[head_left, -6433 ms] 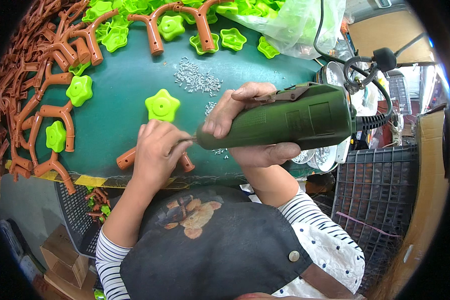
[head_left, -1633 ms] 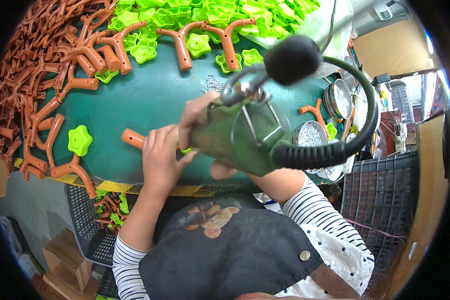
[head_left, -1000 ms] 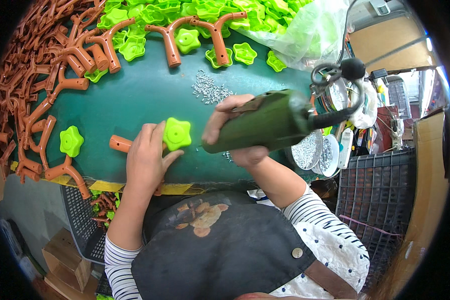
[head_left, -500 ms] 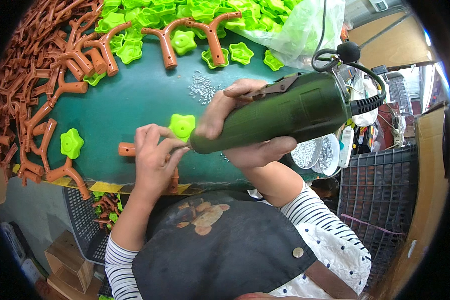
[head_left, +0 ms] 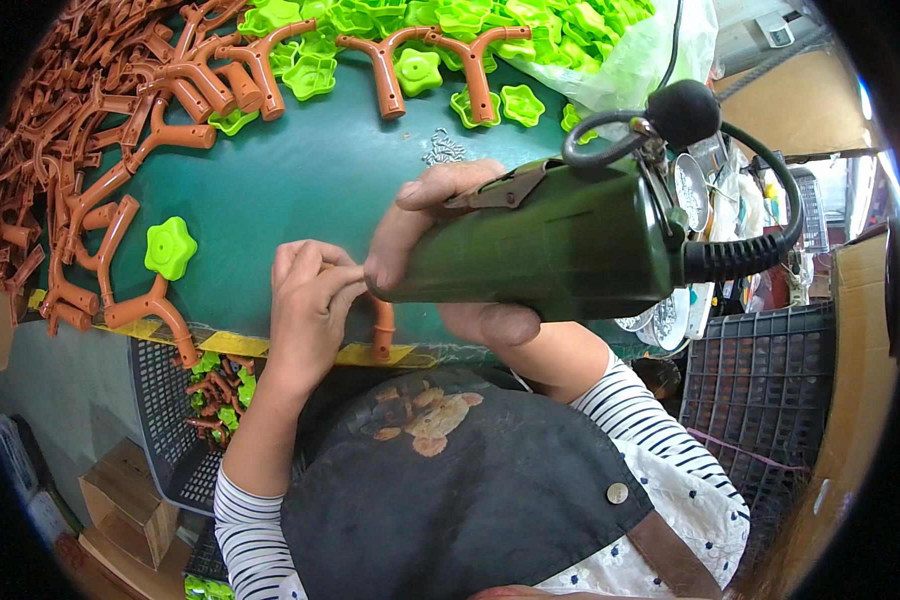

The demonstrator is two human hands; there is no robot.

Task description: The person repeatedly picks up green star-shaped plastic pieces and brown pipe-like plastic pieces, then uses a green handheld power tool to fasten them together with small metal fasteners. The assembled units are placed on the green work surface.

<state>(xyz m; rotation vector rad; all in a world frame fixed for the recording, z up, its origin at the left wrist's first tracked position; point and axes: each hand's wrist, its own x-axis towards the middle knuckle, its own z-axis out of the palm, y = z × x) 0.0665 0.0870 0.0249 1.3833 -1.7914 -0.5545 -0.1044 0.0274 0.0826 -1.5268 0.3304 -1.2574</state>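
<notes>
My right hand (head_left: 398, 240) is wrapped around a dark green electric screwdriver (head_left: 550, 240), held nearly level with its cable end to the right. At the screwdriver's tip, the fingertips of my left hand (head_left: 308, 310) are pinched together. What they grip is hidden, and so is the bit. Below them, the end of a brown forked plastic branch (head_left: 382, 332) shows at the table's front edge; my left hand and the screwdriver cover the rest of it. A small pile of screws (head_left: 443, 148) lies on the green table (head_left: 260, 190) beyond my right hand.
Brown forked branches (head_left: 100, 130) are heaped at the left, with a lime star-shaped piece (head_left: 171, 248) nearby. More lime pieces (head_left: 570, 40) spill from a clear bag at the back. A grey crate (head_left: 170, 430) stands below the table edge; a screw bowl (head_left: 668, 322) sits right.
The view has shifted, so the table's contents sit further right. The lime piece beside my left fingers and the branch's left end are now out of sight. My right hand still grips the screwdriver.
</notes>
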